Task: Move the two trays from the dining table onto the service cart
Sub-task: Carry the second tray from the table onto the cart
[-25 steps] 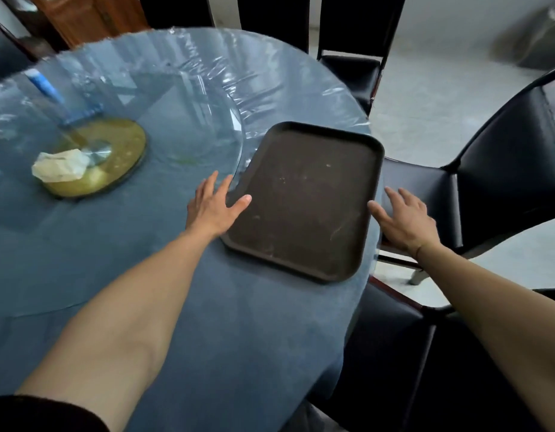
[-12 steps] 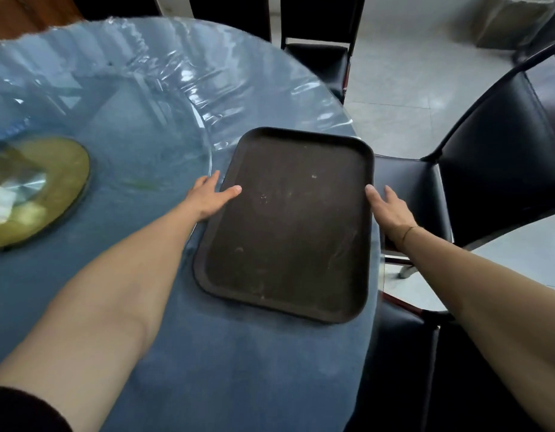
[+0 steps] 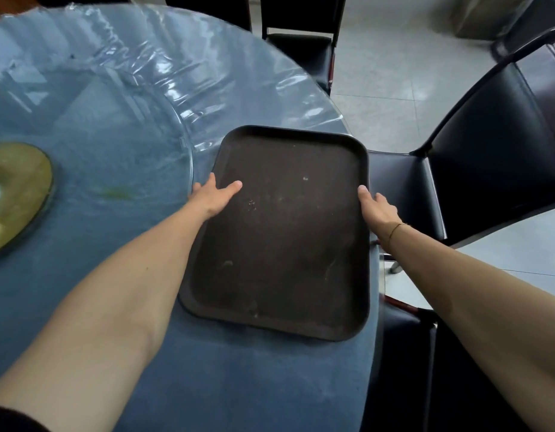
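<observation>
Head view: dark brown rectangular plastic tray (image 3: 285, 232) lies flat at the edge of the round blue-clothed dining table (image 3: 120, 213). Left hand (image 3: 212, 196) grips its left rim, thumb on top; right hand (image 3: 377, 208) grips the right rim.

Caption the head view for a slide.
Both hands, left and right, grip a brown tray on the blue table.

1. Beyond the left hand (image 3: 212, 198) fingertips, a glass turntable's rim (image 3: 189, 151) crowds the tray (image 3: 279, 238).
2. Past the right hand (image 3: 377, 210) fingers, a black chair (image 3: 403, 188) stands close.
3. Nearer than both wrists, blue tablecloth (image 3: 238, 385) lies bare.
</observation>
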